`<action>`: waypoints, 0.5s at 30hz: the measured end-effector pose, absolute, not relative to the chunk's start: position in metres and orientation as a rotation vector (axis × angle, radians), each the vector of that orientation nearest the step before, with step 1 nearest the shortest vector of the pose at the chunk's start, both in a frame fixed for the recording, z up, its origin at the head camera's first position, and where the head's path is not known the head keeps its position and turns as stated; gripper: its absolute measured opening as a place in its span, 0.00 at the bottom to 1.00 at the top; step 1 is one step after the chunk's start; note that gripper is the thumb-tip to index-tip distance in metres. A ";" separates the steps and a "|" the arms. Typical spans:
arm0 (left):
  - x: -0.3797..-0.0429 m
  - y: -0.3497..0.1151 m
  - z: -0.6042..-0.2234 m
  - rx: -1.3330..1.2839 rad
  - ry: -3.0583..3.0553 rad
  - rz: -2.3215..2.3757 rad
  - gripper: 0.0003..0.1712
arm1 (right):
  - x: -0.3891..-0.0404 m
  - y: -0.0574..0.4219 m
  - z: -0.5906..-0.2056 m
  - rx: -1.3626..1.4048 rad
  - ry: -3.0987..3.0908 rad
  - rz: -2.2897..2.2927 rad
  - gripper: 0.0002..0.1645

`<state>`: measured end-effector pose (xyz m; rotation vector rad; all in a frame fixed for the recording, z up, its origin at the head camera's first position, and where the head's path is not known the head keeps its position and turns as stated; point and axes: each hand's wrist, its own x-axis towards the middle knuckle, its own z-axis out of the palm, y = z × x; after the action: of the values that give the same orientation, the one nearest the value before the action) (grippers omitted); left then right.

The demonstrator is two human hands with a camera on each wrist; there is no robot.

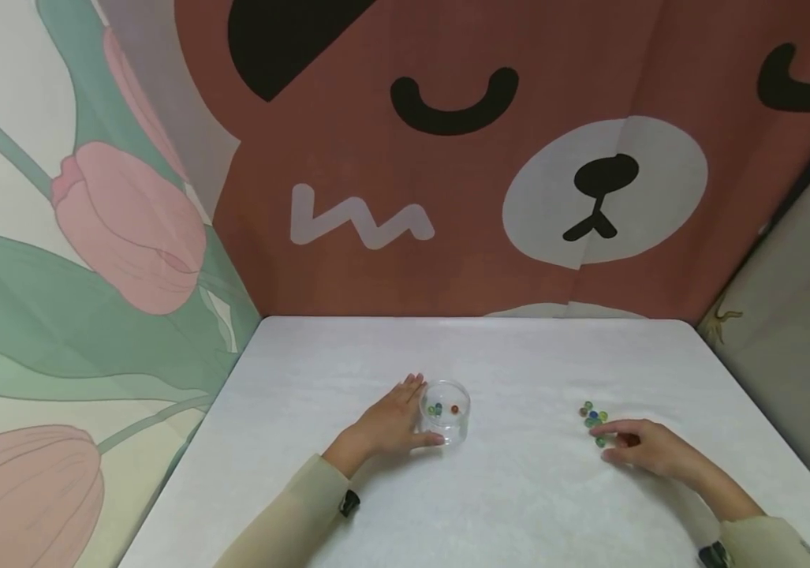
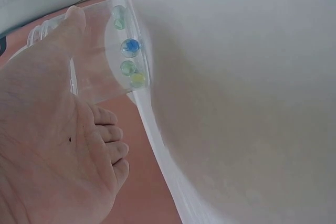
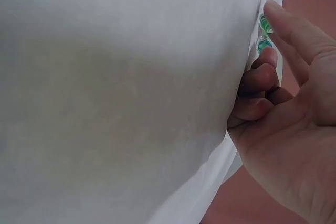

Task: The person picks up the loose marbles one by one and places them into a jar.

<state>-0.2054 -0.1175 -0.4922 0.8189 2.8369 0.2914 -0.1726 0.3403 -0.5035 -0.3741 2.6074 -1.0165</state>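
A clear round jar [image 1: 445,434] stands on the white table, with a few coloured marbles [image 1: 435,409] on its bottom. Against its left side rests my left hand [image 1: 390,422], thumb across the front and straight fingers along the far side. In the left wrist view the thumb overlaps the jar [image 2: 97,51], and a blue marble [image 2: 130,48] shows among green ones. My right hand [image 1: 649,450] is at a loose cluster of marbles [image 1: 593,415]. Its thumb and index fingertip stand apart near a green marble [image 3: 266,24]; the other fingers curl inward.
A white cloth-like cover lies over the table [image 1: 518,505]. Behind it rises a brown bear-print backdrop [image 1: 461,173], with a tulip-print curtain [image 1: 128,229] on the left and a pale curtain [image 1: 802,315] on the right.
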 end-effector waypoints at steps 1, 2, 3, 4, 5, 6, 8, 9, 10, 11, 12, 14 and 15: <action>-0.205 -0.117 -0.493 0.818 2.837 0.289 0.63 | -0.173 0.340 -0.504 -0.363 2.612 -1.005 0.23; -0.205 -0.117 -0.493 0.815 2.834 0.288 0.63 | -0.173 0.340 -0.505 -0.351 2.619 -0.991 0.23; -0.205 -0.117 -0.493 0.813 2.833 0.289 0.63 | -0.173 0.340 -0.505 -0.329 2.627 -0.978 0.22; -0.205 -0.117 -0.492 0.811 2.833 0.286 0.63 | -0.174 0.339 -0.505 -0.305 2.636 -0.965 0.21; -0.205 -0.117 -0.492 0.810 2.832 0.282 0.63 | -0.174 0.339 -0.505 -0.293 2.645 -0.953 0.21; -0.205 -0.117 -0.492 0.809 2.830 0.282 0.63 | -0.175 0.338 -0.505 -0.278 2.656 -0.945 0.20; -0.205 -0.117 -0.491 0.807 2.832 0.281 0.63 | -0.175 0.337 -0.505 -0.247 2.680 -0.928 0.19; -0.205 -0.117 -0.491 0.808 2.833 0.280 0.63 | -0.175 0.336 -0.504 -0.241 2.691 -0.922 0.18; -0.205 -0.116 -0.490 0.808 2.834 0.279 0.63 | -0.175 0.336 -0.505 -0.235 2.702 -0.916 0.17; -0.205 -0.116 -0.491 0.807 2.836 0.279 0.63 | -0.175 0.335 -0.505 -0.233 2.711 -0.911 0.16; -0.206 -0.116 -0.491 0.808 2.836 0.280 0.63 | -0.175 0.335 -0.505 -0.220 2.718 -0.910 0.16; -0.206 -0.116 -0.491 0.813 2.839 0.278 0.63 | -0.175 0.334 -0.505 -0.220 2.731 -0.901 0.15; -0.206 -0.116 -0.492 0.816 2.840 0.276 0.63 | -0.175 0.333 -0.505 -0.220 2.736 -0.896 0.15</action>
<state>-0.2063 -0.1160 -0.4917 0.8165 2.8403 0.2756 -0.1745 0.3330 -0.5051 -0.2197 2.7360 -0.8965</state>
